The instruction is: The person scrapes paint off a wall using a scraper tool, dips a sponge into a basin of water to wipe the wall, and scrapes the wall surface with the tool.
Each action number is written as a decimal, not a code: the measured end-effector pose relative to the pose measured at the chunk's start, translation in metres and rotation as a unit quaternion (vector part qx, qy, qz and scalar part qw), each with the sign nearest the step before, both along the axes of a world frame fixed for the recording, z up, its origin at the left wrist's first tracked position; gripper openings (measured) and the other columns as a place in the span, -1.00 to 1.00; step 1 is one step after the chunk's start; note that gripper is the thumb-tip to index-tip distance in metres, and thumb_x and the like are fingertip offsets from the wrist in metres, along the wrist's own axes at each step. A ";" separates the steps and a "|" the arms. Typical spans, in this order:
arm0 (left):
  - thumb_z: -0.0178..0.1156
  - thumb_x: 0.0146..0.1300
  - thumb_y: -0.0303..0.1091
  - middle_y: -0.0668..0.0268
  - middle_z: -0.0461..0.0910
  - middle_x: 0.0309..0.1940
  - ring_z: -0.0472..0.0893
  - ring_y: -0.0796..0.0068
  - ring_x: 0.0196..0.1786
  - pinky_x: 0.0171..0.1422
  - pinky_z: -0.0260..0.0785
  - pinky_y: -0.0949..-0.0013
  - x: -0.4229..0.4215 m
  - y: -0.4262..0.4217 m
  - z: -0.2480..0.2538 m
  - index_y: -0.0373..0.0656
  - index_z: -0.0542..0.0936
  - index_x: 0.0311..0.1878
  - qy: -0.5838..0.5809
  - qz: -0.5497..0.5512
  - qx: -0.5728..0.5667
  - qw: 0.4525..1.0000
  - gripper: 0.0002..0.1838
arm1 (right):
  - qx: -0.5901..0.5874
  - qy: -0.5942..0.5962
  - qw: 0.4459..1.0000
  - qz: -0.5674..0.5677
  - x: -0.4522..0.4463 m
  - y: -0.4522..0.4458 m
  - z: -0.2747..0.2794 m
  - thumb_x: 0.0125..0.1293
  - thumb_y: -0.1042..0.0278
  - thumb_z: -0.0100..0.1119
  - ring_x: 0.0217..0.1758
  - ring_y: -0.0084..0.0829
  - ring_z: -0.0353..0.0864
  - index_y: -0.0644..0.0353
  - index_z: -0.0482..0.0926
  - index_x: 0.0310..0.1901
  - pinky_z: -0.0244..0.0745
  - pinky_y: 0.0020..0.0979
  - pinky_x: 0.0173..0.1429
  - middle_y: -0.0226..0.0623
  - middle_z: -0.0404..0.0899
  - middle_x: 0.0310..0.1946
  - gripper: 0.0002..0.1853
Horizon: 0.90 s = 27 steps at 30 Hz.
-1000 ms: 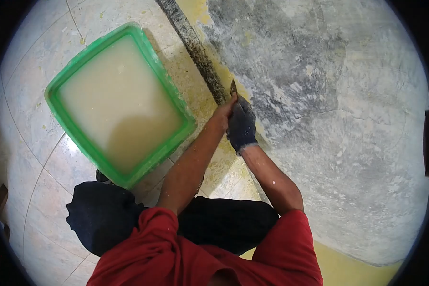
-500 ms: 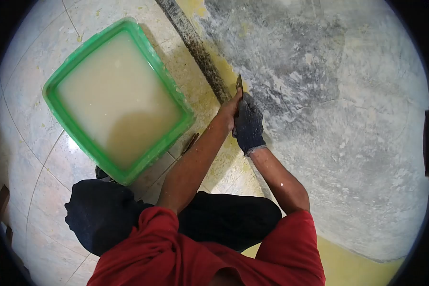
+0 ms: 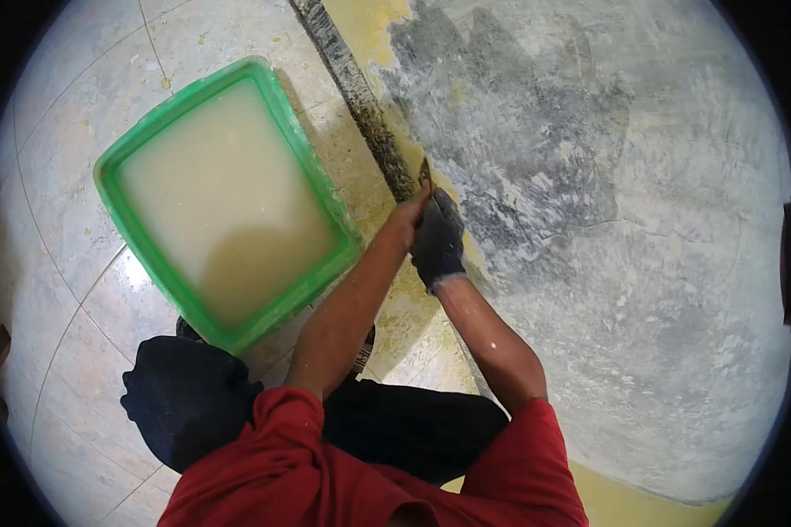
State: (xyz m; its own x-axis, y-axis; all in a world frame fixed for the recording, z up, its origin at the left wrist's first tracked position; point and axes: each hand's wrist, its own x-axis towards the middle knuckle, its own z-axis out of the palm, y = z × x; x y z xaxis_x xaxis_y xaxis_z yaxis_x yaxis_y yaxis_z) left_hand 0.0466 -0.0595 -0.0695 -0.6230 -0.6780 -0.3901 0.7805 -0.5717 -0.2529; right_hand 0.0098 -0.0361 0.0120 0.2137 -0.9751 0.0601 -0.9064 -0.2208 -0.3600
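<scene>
Both my hands are close together at the foot of the wall (image 3: 536, 237), around one scraper (image 3: 425, 169). Its narrow dark blade sticks out beyond my fingers against the yellow paint strip. My right hand (image 3: 439, 235), in a dark knit glove, is closed around the handle, which is mostly hidden. Bare, my left hand (image 3: 408, 220) presses in from the left side with its fingers closed near the base of the blade. The wall beside them is patchy grey and white, with yellow paint (image 3: 356, 26) left along the bottom.
A green plastic tub (image 3: 117, 211) of cloudy liquid stands on the tiled floor (image 3: 70, 290) to my left. A dark, rough strip (image 3: 360, 101) runs along the wall's base. Paint flakes litter the floor. My bent knee (image 3: 185, 400) is near the tub.
My two hands and the scraper have shifted slightly left and down along the wall's lower edge. The view has also shifted a little, so the tub appears lower and further right.
</scene>
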 end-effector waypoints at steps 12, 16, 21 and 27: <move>0.25 0.08 0.26 0.14 0.62 -0.37 0.59 0.13 -0.31 -0.16 0.44 0.08 -0.003 0.003 0.016 -0.13 0.62 -0.31 -0.005 -0.043 0.059 0.997 -0.45 | 0.149 -0.098 0.978 -0.105 -0.006 0.006 0.016 0.40 0.35 -0.13 -0.03 -0.18 0.54 0.36 0.46 0.03 0.39 -0.30 0.05 -0.02 0.55 -0.10 -0.69; 0.25 0.07 0.26 0.14 0.63 -0.33 0.59 0.15 -0.29 -0.15 0.44 0.06 0.023 0.005 0.015 -0.11 0.62 -0.31 0.042 -0.022 0.018 0.999 -0.46 | 0.110 -0.129 0.980 -0.105 0.009 0.005 0.005 0.41 0.34 -0.15 -0.03 -0.21 0.54 0.35 0.46 0.04 0.40 -0.31 0.04 -0.02 0.56 -0.11 -0.68; 0.26 0.11 0.17 0.14 0.64 -0.37 0.62 0.19 -0.31 -0.14 0.52 0.11 -0.001 0.003 0.035 -0.11 0.63 -0.32 -0.037 -0.030 0.055 0.997 -0.53 | 0.161 -0.244 0.947 -0.132 -0.007 0.008 0.017 0.41 0.35 -0.17 -0.04 -0.20 0.54 0.35 0.46 0.04 0.40 -0.30 0.03 -0.03 0.56 -0.10 -0.68; 0.26 0.08 0.23 0.14 0.65 -0.31 0.63 0.21 -0.25 -0.07 0.51 0.10 0.020 0.002 0.010 -0.13 0.64 -0.28 0.026 -0.003 -0.007 1.000 -0.47 | 0.108 -0.102 0.987 -0.064 0.011 -0.004 -0.001 0.38 0.37 -0.15 -0.10 -0.23 0.56 0.34 0.48 -0.04 0.42 -0.29 -0.05 -0.05 0.56 -0.17 -0.72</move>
